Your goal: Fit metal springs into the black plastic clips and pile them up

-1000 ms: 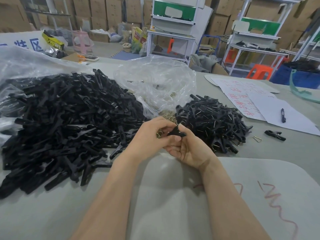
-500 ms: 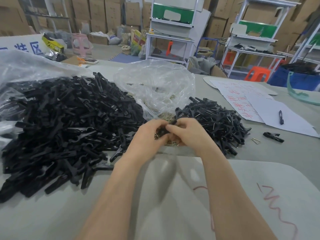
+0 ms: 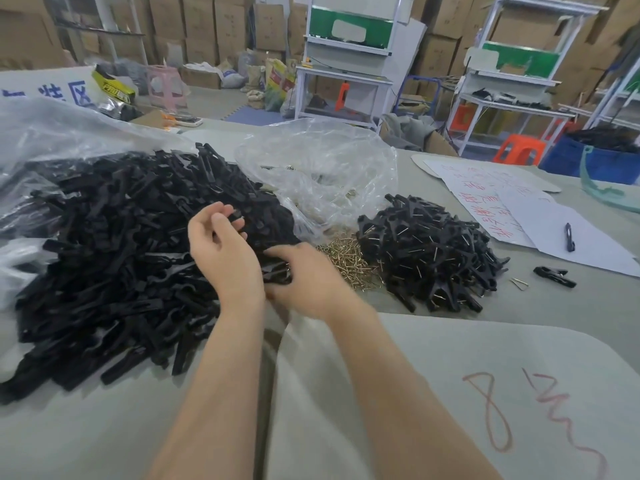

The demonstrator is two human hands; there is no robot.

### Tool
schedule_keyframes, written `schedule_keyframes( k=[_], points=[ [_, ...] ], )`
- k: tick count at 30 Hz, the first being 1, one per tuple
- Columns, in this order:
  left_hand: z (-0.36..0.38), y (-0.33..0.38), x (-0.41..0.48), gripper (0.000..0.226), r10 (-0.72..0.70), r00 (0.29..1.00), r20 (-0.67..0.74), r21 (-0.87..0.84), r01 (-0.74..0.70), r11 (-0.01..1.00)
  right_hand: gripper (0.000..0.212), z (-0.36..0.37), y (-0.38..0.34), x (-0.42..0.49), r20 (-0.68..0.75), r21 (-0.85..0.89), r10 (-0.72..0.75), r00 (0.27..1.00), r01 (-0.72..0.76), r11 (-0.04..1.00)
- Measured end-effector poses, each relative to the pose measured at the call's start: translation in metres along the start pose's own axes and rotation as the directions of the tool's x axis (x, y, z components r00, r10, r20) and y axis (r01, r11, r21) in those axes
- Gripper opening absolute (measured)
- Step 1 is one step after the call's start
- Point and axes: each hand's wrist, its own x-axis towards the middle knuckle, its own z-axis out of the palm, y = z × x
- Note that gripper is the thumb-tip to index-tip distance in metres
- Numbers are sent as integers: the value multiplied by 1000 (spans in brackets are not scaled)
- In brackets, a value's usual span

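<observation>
head view: loose black clip halves lie heaped at left, with brass-coloured springs strewn between them and the finished pile. the halves look light, stiff and slick, so best pinched across the flat mid-body. right hand pinches one at the heap's edge. left hand hovers curled above; whether it holds anything i cannot tell.

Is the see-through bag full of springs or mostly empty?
Mostly empty: you see right through the clear bag; the gold springs lie piled on the table beside it.
</observation>
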Motion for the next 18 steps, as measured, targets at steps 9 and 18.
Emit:
schedule_keyframes(
  k=[9, 18],
  points=[
    [0, 2, -2, 24, 29, 1000, -8, 1, -29, 1000, 32, 30, -8, 4, -43, -143, -8, 999, 2, 990],
    [0, 0, -2, 24, 47, 999, 3, 49, -47, 998, 23, 16, 5, 2, -95, 29, -70, 993, 73, 997]
  ],
)
